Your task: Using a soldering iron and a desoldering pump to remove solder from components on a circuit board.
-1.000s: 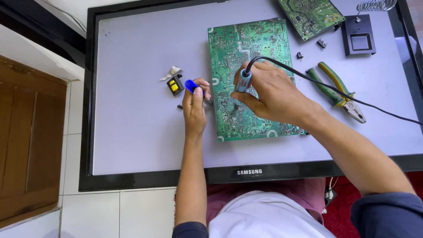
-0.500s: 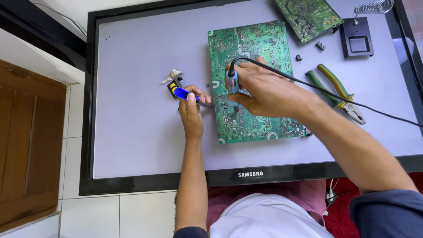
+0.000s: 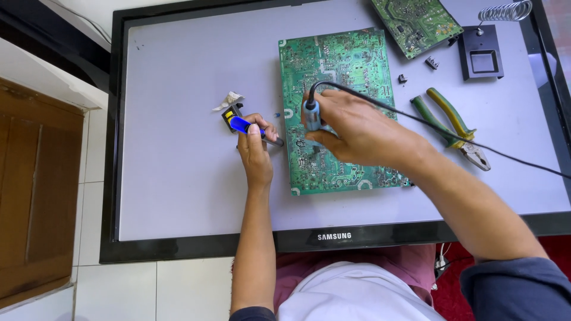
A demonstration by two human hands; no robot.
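A large green circuit board [image 3: 345,77] lies solder side up on a flat grey panel [image 3: 178,166] with a black frame. My right hand [image 3: 357,134] grips a blue-handled soldering iron [image 3: 311,114], held upright over the board's left part; its black cord trails off to the right. My left hand [image 3: 257,148] rests on the panel just left of the board and holds a blue and black desoldering pump [image 3: 250,128], its dark tip pointing toward the board's left edge.
A second green circuit board [image 3: 419,21] lies at the top. A black soldering iron stand with a coil [image 3: 483,50] sits top right. Green and yellow handled pliers [image 3: 455,125] lie right of the board. A yellow and black component [image 3: 229,112] and crumpled paper lie near the left hand.
My right hand has shifted the soldering iron left toward the board's left edge. My left hand has drawn the pump slightly left and down.
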